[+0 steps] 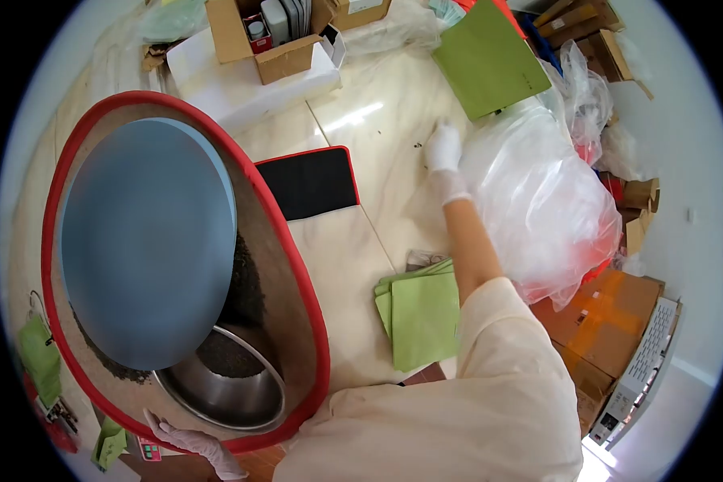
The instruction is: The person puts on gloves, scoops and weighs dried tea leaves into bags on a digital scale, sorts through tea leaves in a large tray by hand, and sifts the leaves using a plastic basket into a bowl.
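Note:
My left hand [191,443], in a thin whitish glove, rests at the near rim of a large basin [293,273] with a red edge, its fingers stretched out. Inside the basin are dark loose leaf-like bits [245,281] and a tilted steel bowl [233,398] with some of them in it. A smooth blue-grey oval disc [149,241] covers much of the basin. My right hand [443,151], in a white glove, reaches forward over the pale surface beside a clear plastic bag [530,201]. Its fingers look drawn together; what they hold, if anything, is hidden. Small dark specks lie beside it.
A black mat [312,183] with red edging lies right of the basin. Flat green bags [422,317] are stacked near my right arm; another green sheet [490,60] lies farther off. An open carton [269,48] stands at the back, and taped boxes [598,321] at right.

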A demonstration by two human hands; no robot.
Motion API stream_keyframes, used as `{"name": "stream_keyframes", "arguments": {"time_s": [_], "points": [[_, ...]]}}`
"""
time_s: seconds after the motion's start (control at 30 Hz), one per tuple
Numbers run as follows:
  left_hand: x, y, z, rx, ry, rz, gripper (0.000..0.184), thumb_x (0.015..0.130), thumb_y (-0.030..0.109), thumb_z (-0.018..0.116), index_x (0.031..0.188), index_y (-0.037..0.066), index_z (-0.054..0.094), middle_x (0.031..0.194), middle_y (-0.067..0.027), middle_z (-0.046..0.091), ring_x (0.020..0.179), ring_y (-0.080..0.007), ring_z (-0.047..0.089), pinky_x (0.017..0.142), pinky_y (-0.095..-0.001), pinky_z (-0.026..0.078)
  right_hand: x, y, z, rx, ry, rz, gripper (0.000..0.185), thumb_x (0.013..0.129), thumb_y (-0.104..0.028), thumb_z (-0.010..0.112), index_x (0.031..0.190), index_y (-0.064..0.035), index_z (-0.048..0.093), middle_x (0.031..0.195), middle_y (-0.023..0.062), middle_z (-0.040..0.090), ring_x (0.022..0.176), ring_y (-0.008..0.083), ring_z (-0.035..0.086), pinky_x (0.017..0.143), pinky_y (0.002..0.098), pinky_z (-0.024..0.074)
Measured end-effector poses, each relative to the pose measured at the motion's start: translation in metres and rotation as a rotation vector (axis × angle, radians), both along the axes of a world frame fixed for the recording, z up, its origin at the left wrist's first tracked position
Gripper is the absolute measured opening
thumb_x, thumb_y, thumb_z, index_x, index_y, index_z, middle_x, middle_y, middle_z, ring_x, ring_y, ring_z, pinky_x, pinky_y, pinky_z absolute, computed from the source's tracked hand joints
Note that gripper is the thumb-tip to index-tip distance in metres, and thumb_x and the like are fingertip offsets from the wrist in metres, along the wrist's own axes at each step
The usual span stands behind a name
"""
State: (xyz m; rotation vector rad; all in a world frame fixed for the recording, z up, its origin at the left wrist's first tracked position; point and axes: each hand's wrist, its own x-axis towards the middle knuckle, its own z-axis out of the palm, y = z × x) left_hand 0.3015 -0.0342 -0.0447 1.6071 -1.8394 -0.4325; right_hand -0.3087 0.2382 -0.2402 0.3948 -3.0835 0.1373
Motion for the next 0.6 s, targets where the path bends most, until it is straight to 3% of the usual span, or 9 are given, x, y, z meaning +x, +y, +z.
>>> {"name": "stream_keyframes", "arguments": {"time_s": [0.03,0.07,0.2,0.33,0.4,0.43,0.53,0.6], "points": [[0.002,0.002,-0.002,0.007,0.003,0.004,0.063,0.096,0.048,0.030,0.131,-0.001,0.044,0.135,-0.0162,0.044,0.124,-0.0300,0.040,0.107,-0.0407,0.029,0.024,-0.006,-0.001,-0.080,-0.022,-0.003,0.030,0.080,0.002,0.046,0.107,0.0035,0.058,0.102,0.0215,0.058,0.091,0.0351,0.057,0.078,0.0392,0.0489],[0.004,0.003,-0.002,0.024,0.006,0.009,0.063,0.096,0.049,0.030,0.132,-0.001,0.043,0.136,-0.0160,0.043,0.124,-0.0305,0.040,0.107,-0.0407,0.029,0.051,-0.006,-0.018,-0.167,0.153,0.126,0.034,0.079,0.003,0.046,0.112,0.0037,0.054,0.104,0.0226,0.056,0.091,0.0355,0.057,0.079,0.0400,0.0490],[0.012,0.001,-0.004,-0.004,-0.060,-0.016,0.065,0.095,0.051,0.029,0.133,-0.001,0.042,0.136,-0.0164,0.041,0.125,-0.0318,0.039,0.107,-0.0418,0.029,0.128,-0.013,0.003,-0.230,0.077,0.231,0.040,0.079,0.001,0.047,0.119,0.0022,0.049,0.120,0.0211,0.051,0.102,0.0352,0.055,0.083,0.0403,0.0487],[0.009,0.005,-0.002,0.003,-0.062,0.005,0.066,0.095,0.052,0.029,0.133,-0.001,0.042,0.136,-0.0170,0.041,0.125,-0.0322,0.039,0.106,-0.0424,0.029,0.098,-0.041,0.020,-0.281,0.108,0.234,0.044,0.079,0.000,0.048,0.123,0.0011,0.047,0.127,0.0196,0.048,0.107,0.0348,0.053,0.086,0.0400,0.0479],[0.010,0.003,-0.005,0.002,-0.037,-0.006,0.067,0.095,0.052,0.028,0.133,-0.001,0.042,0.136,-0.0166,0.042,0.125,-0.0322,0.039,0.106,-0.0423,0.029,0.071,-0.065,0.018,-0.273,0.015,0.469,0.047,0.078,0.000,0.048,0.125,0.0007,0.045,0.132,0.0187,0.044,0.111,0.0340,0.050,0.088,0.0398,0.0474],[0.009,0.004,-0.004,-0.002,-0.038,-0.008,0.067,0.095,0.052,0.028,0.133,-0.001,0.042,0.136,-0.0166,0.042,0.125,-0.0322,0.039,0.106,-0.0423,0.029,0.064,-0.067,0.014,-0.277,0.015,0.467,0.047,0.078,0.000,0.048,0.125,0.0007,0.045,0.132,0.0187,0.044,0.111,0.0340,0.050,0.088,0.0398,0.0474],[0.003,0.004,0.004,0.011,0.053,-0.002,0.057,0.097,0.044,0.031,0.133,0.001,0.043,0.136,-0.0140,0.043,0.127,-0.0292,0.038,0.108,-0.0415,0.028,0.069,-0.072,0.001,-0.213,0.014,0.530,0.050,0.077,0.000,0.048,0.127,0.0006,0.044,0.135,0.0172,0.041,0.114,0.0331,0.048,0.086,0.0399,0.0478],[0.001,0.009,0.007,-0.016,-0.039,0.012,0.068,0.095,0.053,0.028,0.132,0.000,0.043,0.135,-0.0166,0.043,0.124,-0.0323,0.040,0.106,-0.0418,0.030,0.097,-0.050,0.006,-0.172,-0.044,0.482,0.051,0.077,0.000,0.047,0.128,0.0001,0.043,0.136,0.0157,0.040,0.118,0.0316,0.046,0.087,0.0382,0.0477]]}}
